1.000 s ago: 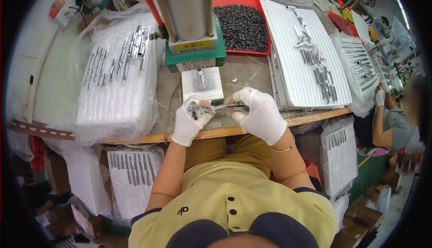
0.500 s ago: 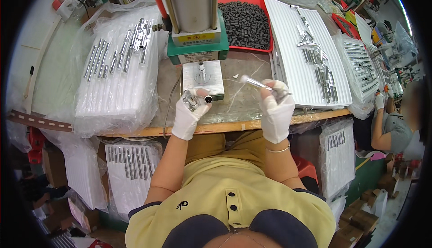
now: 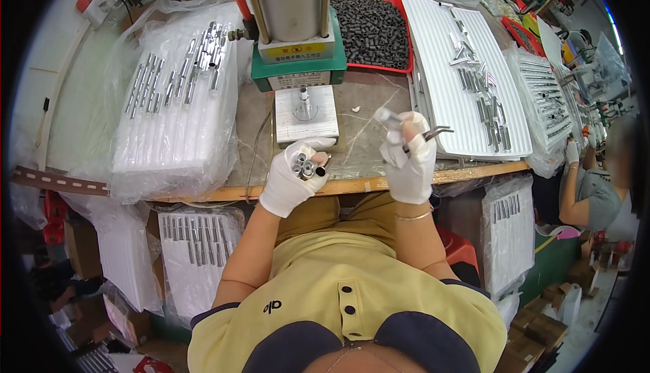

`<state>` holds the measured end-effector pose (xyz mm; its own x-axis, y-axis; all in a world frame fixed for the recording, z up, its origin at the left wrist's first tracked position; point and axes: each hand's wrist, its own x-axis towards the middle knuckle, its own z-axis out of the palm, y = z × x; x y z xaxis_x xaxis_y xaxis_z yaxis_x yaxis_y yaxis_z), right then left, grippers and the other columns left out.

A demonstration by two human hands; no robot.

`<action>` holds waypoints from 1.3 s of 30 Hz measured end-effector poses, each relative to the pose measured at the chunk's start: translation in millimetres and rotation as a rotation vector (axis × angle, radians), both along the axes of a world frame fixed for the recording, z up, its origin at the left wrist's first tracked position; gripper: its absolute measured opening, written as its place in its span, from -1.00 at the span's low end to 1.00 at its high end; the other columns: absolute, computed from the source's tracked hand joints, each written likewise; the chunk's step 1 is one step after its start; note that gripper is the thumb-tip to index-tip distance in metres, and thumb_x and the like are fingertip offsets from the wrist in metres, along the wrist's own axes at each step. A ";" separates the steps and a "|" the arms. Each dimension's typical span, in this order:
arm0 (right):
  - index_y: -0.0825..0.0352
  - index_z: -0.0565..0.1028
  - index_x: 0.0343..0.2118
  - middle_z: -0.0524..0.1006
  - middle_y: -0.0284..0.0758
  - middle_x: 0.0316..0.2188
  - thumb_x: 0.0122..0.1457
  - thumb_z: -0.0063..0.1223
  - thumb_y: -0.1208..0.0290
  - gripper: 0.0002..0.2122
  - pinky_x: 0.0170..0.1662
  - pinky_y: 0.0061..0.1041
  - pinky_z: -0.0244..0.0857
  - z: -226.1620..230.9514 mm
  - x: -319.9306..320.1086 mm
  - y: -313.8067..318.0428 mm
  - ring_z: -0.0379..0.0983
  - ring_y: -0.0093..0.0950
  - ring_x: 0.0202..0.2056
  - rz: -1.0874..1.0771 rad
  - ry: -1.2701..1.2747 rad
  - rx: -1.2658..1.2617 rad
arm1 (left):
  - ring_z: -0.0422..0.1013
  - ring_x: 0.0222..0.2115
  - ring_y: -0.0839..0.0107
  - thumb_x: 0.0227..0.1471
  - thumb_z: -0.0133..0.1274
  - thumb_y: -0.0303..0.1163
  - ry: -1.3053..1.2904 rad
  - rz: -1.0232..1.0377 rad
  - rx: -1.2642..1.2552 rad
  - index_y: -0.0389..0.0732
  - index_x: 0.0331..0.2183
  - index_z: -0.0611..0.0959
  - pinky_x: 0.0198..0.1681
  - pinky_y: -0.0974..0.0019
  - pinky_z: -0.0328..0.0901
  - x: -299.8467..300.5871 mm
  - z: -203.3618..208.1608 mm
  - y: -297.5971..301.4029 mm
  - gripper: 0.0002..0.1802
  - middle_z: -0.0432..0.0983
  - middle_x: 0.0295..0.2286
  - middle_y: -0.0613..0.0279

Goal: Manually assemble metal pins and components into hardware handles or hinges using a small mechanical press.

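My left hand (image 3: 288,182), in a white glove, is closed around several short chrome tubes (image 3: 308,169), their round ends facing up. Held just right of it, my gloved right hand (image 3: 412,163) grips a bent metal rod (image 3: 439,131) whose dark curved end sticks out to the right. A pale, blurred cylinder (image 3: 387,117) shows at the fingertips of the same hand; whether it joins the rod I cannot tell. Beyond the left hand is a metal block (image 3: 306,129) bearing an upright pin (image 3: 305,100), under the press (image 3: 298,55) with its green base.
A red tray (image 3: 408,34) of small black sleeves stands behind the press. Chrome tubes lie on a white ridged sheet (image 3: 501,68) at right and on a wrapped foam stack (image 3: 162,143) at left. The table's wooden edge (image 3: 359,188) runs before me. At far right a co-worker's gloved hand (image 3: 573,151) shows.
My left hand has moved slightly right and turned, with the tube ends now facing up. The right hand has shifted slightly left and rotated, bringing the bent rod end into sight.
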<state>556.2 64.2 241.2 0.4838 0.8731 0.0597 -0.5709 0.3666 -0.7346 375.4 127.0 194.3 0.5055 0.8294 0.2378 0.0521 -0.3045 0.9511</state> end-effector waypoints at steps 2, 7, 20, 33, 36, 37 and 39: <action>0.34 0.40 -0.36 0.41 -0.50 -0.59 0.10 -0.01 0.54 -0.94 -0.63 -0.80 -0.05 0.1 1.3 -5.4 0.12 -0.83 -0.69 0.017 -0.205 -0.119 | 0.38 -0.47 0.64 -0.26 0.17 -0.64 -0.005 -0.015 -0.035 -0.25 -0.47 0.50 -0.37 0.51 0.31 -11.1 -10.5 6.6 -0.78 0.56 -0.34 0.19; 0.37 0.44 -0.36 0.45 -0.50 -0.57 -0.07 0.06 0.73 -0.81 -0.57 -0.79 0.09 8.2 -9.2 -15.7 0.22 -0.83 -0.62 0.065 -0.746 -0.243 | 0.34 -0.53 0.69 -0.20 0.14 -0.61 0.028 0.068 0.061 -0.25 -0.41 0.56 -0.42 0.54 0.29 -17.2 -2.1 3.3 -0.81 0.57 -0.43 0.28; 0.31 0.46 -0.38 0.50 -0.33 -0.55 -0.15 0.19 0.63 -0.78 -0.42 -0.60 0.35 9.4 -23.3 -5.1 0.46 -0.54 -0.54 0.112 -1.534 -0.119 | 0.39 -0.54 0.57 -0.25 0.23 -0.56 0.083 0.063 0.080 -0.23 -0.42 0.59 -0.42 0.47 0.32 -9.1 -9.7 -0.3 -0.78 0.53 -0.52 0.24; 0.42 0.49 -0.35 0.55 -0.33 -0.52 -0.05 0.20 0.51 -0.81 -0.36 -0.65 0.37 -47.6 -14.0 70.2 0.49 -0.65 -0.46 0.034 -1.040 -0.413 | 0.45 -0.36 0.44 -0.31 0.35 -0.37 0.079 0.352 0.134 -0.34 -0.19 0.50 -0.32 0.38 0.32 6.4 -2.5 84.6 -0.42 0.53 -0.31 0.12; 0.43 0.50 -0.30 0.57 -0.28 -0.48 -0.03 0.19 0.46 -0.77 -0.30 -0.64 0.37 -50.6 -27.7 101.2 0.51 -0.61 -0.43 0.059 -1.099 -0.468 | 0.48 -0.30 0.34 -0.27 0.31 -0.36 0.618 0.136 -0.130 -0.39 -0.16 0.48 -0.27 0.37 0.34 2.5 -11.3 120.5 -0.40 0.53 -0.30 0.04; 0.43 0.50 -0.28 0.58 -0.27 -0.46 -0.03 0.19 0.46 -0.75 -0.28 -0.63 0.38 -56.1 -29.1 106.6 0.51 -0.59 -0.41 0.062 -1.090 -0.482 | 0.46 -0.37 0.38 -0.23 0.26 -0.39 0.468 0.213 -0.064 -0.34 -0.24 0.52 -0.28 0.38 0.33 2.6 -18.2 122.8 -0.55 0.54 -0.36 0.14; 0.39 0.51 -0.23 0.58 -0.23 -0.43 -0.03 0.20 0.42 -0.72 -0.26 -0.59 0.38 -63.9 -32.8 115.8 0.53 -0.53 -0.39 0.113 -1.053 -0.513 | 0.44 -0.52 0.45 -0.15 0.18 -0.46 0.009 0.262 0.003 -0.30 -0.30 0.54 -0.37 0.42 0.33 0.0 -31.7 128.1 -0.71 0.53 -0.48 0.26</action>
<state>523.5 180.0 177.3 0.3244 0.9458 0.0130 0.3952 -0.1230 -0.9103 375.4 255.1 162.6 0.2754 0.9317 0.2367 0.1377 -0.2819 0.9495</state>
